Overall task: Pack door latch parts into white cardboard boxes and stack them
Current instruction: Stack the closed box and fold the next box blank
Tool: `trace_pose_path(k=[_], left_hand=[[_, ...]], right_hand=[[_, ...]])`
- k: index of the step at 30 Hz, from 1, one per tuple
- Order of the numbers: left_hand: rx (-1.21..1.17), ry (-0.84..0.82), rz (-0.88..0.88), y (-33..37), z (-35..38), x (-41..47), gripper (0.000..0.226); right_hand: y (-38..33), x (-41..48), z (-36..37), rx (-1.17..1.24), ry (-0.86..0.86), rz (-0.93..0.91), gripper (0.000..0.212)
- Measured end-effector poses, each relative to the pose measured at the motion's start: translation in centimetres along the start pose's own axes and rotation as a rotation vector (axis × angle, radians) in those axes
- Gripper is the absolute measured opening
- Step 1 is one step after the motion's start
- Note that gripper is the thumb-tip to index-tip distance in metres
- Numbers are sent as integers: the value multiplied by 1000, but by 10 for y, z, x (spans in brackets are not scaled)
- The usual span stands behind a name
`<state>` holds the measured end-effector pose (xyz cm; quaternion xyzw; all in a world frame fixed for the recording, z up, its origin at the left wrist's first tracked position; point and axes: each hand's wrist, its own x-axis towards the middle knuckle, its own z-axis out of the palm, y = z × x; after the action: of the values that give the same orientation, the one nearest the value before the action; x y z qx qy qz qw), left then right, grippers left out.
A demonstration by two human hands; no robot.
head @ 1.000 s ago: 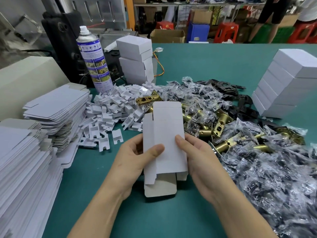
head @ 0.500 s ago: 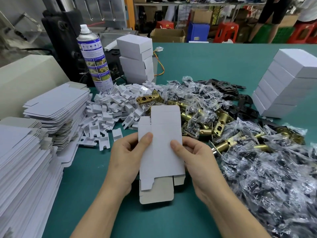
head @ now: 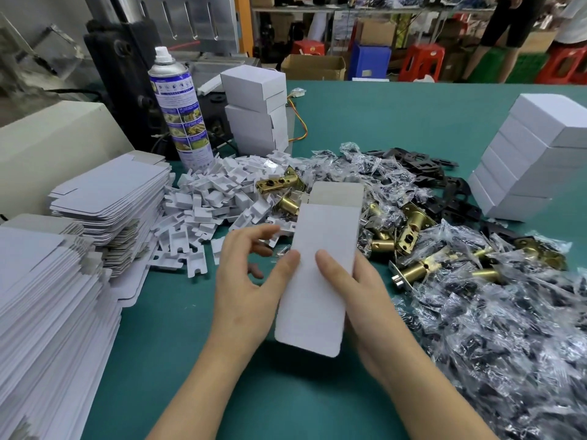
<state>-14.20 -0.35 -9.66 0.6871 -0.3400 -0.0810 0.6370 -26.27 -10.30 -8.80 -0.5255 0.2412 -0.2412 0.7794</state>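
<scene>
White carton (head: pixel 317 281) held tilted above the green desk (head: pixel 178 344), just in front of the brass latch parts (head: pixel 409 223). Right hand (head: pixel 359 300) pinches it, thumb on front, fingers hidden behind. Left hand (head: pixel 244 281): thumb touches the carton's edge, fingers spread, free. Stacked boxes (head: pixel 533 154) cut off at right; bagged parts (head: pixel 492 328) blurred.

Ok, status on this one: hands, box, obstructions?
Right hand grips the white box, left hand thumb on it. Far flap open. Brass latches heaped just beyond.
</scene>
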Motion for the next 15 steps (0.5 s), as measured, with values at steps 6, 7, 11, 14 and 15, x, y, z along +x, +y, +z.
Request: trace_pose_path(k=[6, 7, 11, 14, 15], left_hand=[[-259, -103, -91, 2, -4, 3, 45], [-271, -107, -85, 3, -4, 3, 44], [-246, -72, -102, 1, -5, 3, 49], [-192, -92, -70, 1, -6, 2, 54], [-182, -104, -61, 1, -7, 2, 54]], right_hand=[[-6, -2, -3, -43, -140, 61, 42], [-5, -2, -2, -68, -145, 55, 44], [0, 4, -2, -118, 5, -125, 66], [-1, 6, -8, -184, 50, -306, 54], [-2, 7, -9, -180, 54, -323, 50]])
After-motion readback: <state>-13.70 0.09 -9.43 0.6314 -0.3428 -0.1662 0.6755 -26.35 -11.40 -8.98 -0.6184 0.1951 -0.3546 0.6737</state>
